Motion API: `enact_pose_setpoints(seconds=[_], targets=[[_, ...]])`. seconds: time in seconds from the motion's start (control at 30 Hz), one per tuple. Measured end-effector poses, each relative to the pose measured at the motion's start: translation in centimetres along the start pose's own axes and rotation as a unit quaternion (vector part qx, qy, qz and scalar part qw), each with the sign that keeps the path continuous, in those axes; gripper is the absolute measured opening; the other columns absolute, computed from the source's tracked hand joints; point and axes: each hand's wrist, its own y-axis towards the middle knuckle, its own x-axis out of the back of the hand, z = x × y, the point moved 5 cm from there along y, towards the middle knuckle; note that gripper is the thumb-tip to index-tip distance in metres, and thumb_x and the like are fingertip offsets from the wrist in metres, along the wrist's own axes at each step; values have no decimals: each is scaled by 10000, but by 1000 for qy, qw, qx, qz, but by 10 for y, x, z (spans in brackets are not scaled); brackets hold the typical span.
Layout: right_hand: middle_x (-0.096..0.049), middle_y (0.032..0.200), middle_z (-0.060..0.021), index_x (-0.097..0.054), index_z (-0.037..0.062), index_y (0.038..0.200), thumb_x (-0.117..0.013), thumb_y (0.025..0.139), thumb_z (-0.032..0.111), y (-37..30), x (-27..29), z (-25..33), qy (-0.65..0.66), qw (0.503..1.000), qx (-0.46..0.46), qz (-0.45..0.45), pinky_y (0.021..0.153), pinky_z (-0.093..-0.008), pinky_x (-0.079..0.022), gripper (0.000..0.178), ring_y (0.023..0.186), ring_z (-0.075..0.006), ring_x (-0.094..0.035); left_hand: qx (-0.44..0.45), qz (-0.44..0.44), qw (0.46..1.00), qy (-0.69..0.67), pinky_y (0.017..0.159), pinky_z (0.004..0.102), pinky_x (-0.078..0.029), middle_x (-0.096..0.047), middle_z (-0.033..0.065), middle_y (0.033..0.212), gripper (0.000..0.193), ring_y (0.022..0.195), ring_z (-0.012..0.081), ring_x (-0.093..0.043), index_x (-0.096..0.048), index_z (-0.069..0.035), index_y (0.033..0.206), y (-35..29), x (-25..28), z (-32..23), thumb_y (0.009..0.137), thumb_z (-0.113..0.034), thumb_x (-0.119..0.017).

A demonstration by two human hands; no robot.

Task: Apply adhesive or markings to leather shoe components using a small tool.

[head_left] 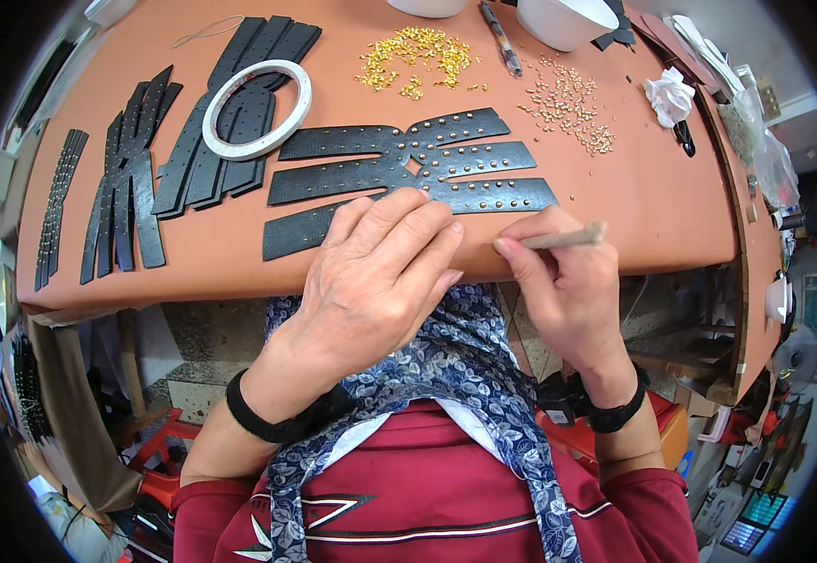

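A black leather piece (333,175) with several strips and a diamond-shaped opening lies before me, flat near the table's front edge. Gold studs (489,192) dot its right-hand strips. My left hand (376,267) rests over its lower middle, fingers stretched out and lying flat, hiding part of the lowest strip. Just right of the leather, my right hand (570,281) is closed around a thin pale stick (568,237), held nearly level between thumb and fingers. Whatever lies under my left fingers is hidden.
Bright gold studs (418,54) and copper-toned studs (568,103) lie loose on the brown table (652,202). A white tape roll (301,113) sits on stacked black leather pieces (193,178). A pen (500,39), white bowls (568,23) and crumpled tissue (669,97) are farther back.
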Motion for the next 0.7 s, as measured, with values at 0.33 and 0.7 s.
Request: enact_pose_setpoints(seconds=[0.33, 0.7], targets=[[-653, 827, -49, -640, -2, 996, -644, 948, 125, 6, -9, -36, 427, 854, -291, -56, 553, -173, -431, 136, 651, -49, -578, 7, -9, 1000, 14, 915, 435, -432, -610, 120, 1178, 526, 1110, 288, -571, -664, -8, 1128, -4, -2, 1, 668, -227, -794], [-657, 848, -36, -664, -11, 970, -642, 930, 53, 20, -21, -19, 204, 967, -146, -44, 671, -222, -492, 79, 737, -75, -594, 27, 30, 999, 7, 954, 438, -409, -573, 122, 1243, 606, 1178, 284, -528, -638, 3, 1182, -4, -5, 3, 681, -306, -782]])
